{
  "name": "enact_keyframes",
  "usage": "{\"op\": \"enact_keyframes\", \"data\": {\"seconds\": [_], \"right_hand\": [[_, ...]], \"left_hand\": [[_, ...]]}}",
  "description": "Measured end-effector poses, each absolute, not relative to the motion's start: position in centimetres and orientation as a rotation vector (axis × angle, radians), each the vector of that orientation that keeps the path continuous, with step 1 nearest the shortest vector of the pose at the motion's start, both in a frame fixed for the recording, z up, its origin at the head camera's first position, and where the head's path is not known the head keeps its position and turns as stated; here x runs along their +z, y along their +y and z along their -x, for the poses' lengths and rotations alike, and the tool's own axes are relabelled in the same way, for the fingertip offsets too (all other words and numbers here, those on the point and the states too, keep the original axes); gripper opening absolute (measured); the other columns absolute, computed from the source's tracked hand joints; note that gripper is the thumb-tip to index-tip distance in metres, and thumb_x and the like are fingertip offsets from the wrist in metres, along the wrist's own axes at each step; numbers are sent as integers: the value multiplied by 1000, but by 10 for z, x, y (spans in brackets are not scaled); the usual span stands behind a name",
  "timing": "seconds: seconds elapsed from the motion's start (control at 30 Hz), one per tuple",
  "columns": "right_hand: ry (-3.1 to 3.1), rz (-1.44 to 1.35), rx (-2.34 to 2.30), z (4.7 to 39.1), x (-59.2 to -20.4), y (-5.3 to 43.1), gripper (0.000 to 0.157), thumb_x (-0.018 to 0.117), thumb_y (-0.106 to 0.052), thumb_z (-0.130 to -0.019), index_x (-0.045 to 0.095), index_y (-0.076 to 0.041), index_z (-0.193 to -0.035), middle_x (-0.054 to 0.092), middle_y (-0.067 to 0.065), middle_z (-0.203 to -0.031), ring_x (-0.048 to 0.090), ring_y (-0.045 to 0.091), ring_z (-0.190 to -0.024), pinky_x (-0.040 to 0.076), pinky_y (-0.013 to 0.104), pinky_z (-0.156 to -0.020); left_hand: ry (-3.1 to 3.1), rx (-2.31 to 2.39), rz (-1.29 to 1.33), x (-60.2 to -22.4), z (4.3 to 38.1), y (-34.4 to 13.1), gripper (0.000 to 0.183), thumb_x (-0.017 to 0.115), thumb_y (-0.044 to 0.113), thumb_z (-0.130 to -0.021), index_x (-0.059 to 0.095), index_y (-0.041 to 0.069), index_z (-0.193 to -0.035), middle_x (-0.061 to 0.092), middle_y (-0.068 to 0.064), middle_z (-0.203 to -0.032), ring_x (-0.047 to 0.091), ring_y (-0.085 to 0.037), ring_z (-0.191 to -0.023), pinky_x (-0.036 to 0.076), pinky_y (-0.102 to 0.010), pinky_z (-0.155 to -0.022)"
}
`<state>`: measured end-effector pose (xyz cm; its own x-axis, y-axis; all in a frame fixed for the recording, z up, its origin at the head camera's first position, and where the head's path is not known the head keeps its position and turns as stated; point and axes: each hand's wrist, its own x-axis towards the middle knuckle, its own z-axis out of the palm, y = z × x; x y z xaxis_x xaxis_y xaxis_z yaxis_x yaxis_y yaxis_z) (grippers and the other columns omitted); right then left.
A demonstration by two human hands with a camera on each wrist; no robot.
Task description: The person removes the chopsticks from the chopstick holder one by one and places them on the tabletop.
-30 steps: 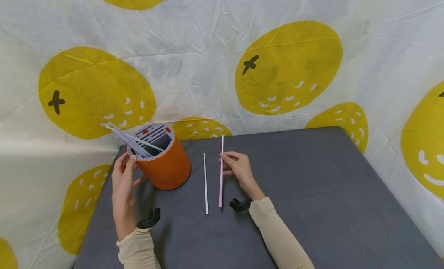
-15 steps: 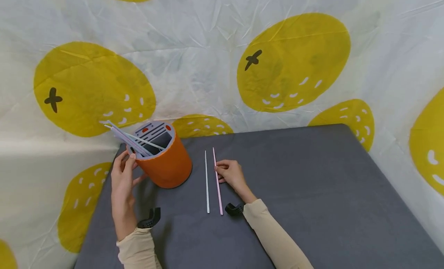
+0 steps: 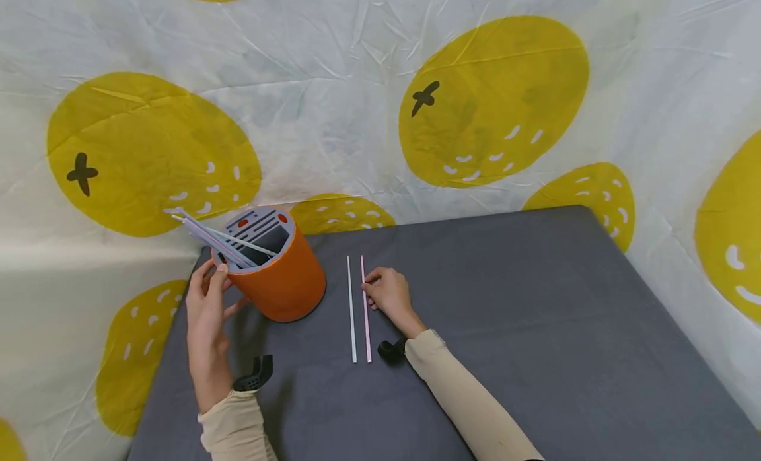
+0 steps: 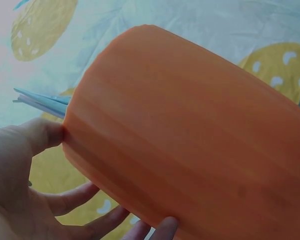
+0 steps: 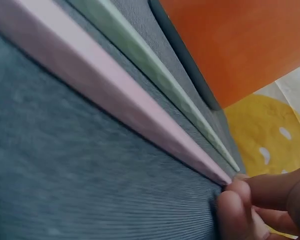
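On the left, my left hand (image 3: 205, 312) grips the rim and side of an orange cylindrical container (image 3: 291, 283). Its top has a grey slotted insert, and several pale chopsticks (image 3: 205, 234) lean out past the rim. The left wrist view shows the thumb (image 4: 47, 135) at the rim and the fingers along the orange wall. My right hand (image 3: 389, 292) pinches a pink chopstick (image 3: 366, 329) near its upper part, low at the tabletop. Just left of it lies a pale green chopstick (image 3: 351, 309), almost parallel, with a narrow gap between them.
Dark grey cloth covers the table (image 3: 505, 302), which reaches far to the right. A white curtain (image 3: 333, 131) with yellow fruit prints hangs right behind the table and at its sides. The container stands near the back left corner.
My right hand has moved left and brought the pink chopstick down beside the green one, straightening it to nearly parallel. My left hand has stayed on the container.
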<state>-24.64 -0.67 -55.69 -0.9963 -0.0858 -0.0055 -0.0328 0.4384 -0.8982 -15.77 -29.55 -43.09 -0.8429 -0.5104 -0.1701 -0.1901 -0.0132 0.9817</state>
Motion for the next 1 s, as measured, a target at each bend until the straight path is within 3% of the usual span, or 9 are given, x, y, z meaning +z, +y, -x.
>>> {"op": "enact_keyframes", "data": {"seconds": [0.6, 0.8, 0.9, 1.0], "right_hand": [[2657, 77, -1427, 251, -544, -11, 7, 76, -12, -94, 72, -8, -91, 66, 3, -56, 58, 9, -40, 50, 24, -39], [2688, 226, -1366, 252, -534, -11, 6, 74, -15, -97, 75, -10, -96, 69, 2, -64, 55, 8, -42, 48, 25, -43], [2647, 394, -1470, 254, -523, -11, 10, 72, -15, -98, 77, -8, -103, 74, 7, -78, 60, 15, -48, 49, 25, -47], [2532, 514, -1614, 257, -508, -14, 13, 70, -16, -100, 78, -8, -107, 77, 15, -91, 68, 32, -62, 51, 24, -52]], "left_hand": [[-2014, -1939, -721, -430, 157, -294, 61, 57, 51, -104, 42, 27, -157, 51, 11, -135, 51, -10, -120, 63, -22, -70], [-2039, -1929, -746, -430, 154, -294, 63, 57, 53, -103, 41, 28, -158, 49, 8, -142, 51, -9, -120, 63, -24, -75], [-2064, -1923, -730, -430, 154, -295, 64, 56, 54, -103, 39, 28, -159, 47, 6, -147, 49, -10, -122, 63, -24, -75], [-2066, -1941, -725, -428, 155, -297, 64, 57, 53, -103, 38, 28, -160, 48, 8, -145, 50, -12, -126, 64, -25, -73]]}}
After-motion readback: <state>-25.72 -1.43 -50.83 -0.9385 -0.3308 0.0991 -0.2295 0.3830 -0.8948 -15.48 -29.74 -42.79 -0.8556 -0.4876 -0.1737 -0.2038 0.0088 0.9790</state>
